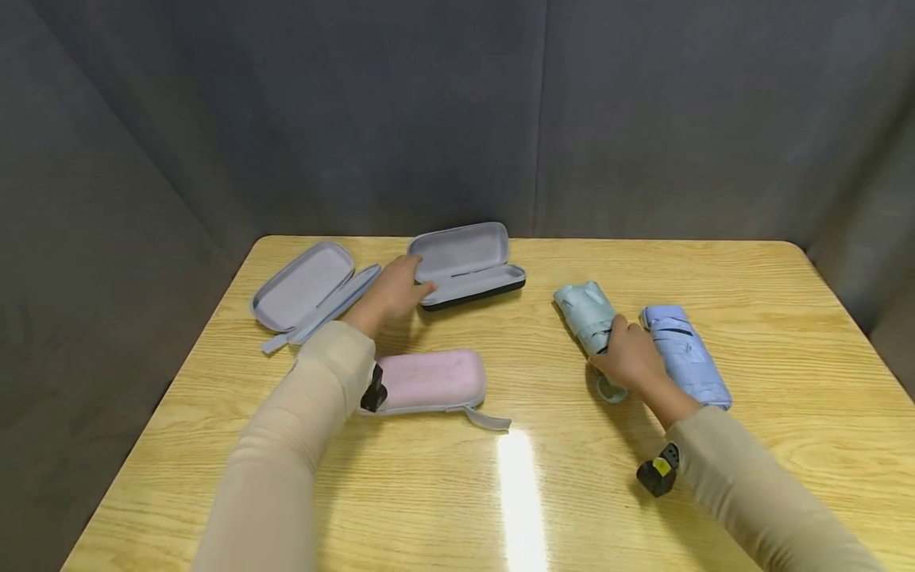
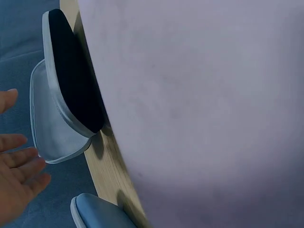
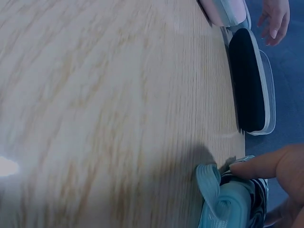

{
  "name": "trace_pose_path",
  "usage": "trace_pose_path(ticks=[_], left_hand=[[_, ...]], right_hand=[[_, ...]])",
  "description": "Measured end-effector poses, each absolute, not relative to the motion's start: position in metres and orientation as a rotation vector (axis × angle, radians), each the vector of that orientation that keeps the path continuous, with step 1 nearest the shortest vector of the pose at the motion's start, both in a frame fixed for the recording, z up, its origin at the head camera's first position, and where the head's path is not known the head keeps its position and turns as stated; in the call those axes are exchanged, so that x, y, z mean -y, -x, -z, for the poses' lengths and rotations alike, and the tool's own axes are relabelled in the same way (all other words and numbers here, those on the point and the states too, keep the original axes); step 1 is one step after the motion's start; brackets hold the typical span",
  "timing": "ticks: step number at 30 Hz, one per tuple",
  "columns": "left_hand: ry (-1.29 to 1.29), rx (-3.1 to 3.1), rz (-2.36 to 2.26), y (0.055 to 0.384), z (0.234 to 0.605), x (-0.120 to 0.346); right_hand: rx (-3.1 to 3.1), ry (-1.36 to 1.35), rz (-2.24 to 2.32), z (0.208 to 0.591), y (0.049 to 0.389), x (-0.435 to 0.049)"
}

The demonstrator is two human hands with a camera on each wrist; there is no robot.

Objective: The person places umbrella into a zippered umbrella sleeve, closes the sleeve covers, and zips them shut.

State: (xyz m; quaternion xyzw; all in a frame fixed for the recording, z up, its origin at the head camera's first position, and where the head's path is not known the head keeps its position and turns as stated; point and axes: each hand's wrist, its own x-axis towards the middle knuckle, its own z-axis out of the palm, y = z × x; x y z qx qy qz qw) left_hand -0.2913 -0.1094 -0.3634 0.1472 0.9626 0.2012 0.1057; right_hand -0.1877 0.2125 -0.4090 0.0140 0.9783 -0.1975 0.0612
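Note:
My left hand (image 1: pixel 391 295), fingers spread and fairly straight, hovers at the left end of a black zip case (image 1: pixel 473 297). That case stands unzipped with its grey-lined lid raised; in the left wrist view the fingers overlap the lid and grasp nothing. On the right, my right hand (image 1: pixel 632 353) grips a folded mint-green compact umbrella (image 1: pixel 582 310) near its handle end. The right wrist view shows the thumb on the mint umbrella's handle (image 3: pixel 232 199), beside its wrist loop. A folded periwinkle-blue umbrella (image 1: pixel 686 357) lies just right of this hand.
A pink zip case (image 1: pixel 436 377) lies closed below my left hand, its grey strap trailing right. Farther left, a light-blue zip case (image 1: pixel 303 286) lies open, partly behind the left forearm. Dark curtains (image 1: pixel 386 119) stand behind the wooden table (image 1: pixel 586 492).

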Motion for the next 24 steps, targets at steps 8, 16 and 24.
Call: trace_pose_path(ticks=[8,16,24], left_hand=[[-0.415,-2.853,-0.511,0.305,0.367,0.104],[-0.360,-2.857,-0.478,0.310,0.366,0.101],[-0.297,-2.848,-0.524,0.314,0.367,0.100]], right_hand=[[-2.939,-0.020,0.513,0.409,0.185,-0.219],[-2.928,-0.037,0.416,0.409,0.179,-0.217],[-2.931,-0.047,0.356,0.408,0.175,-0.213]])
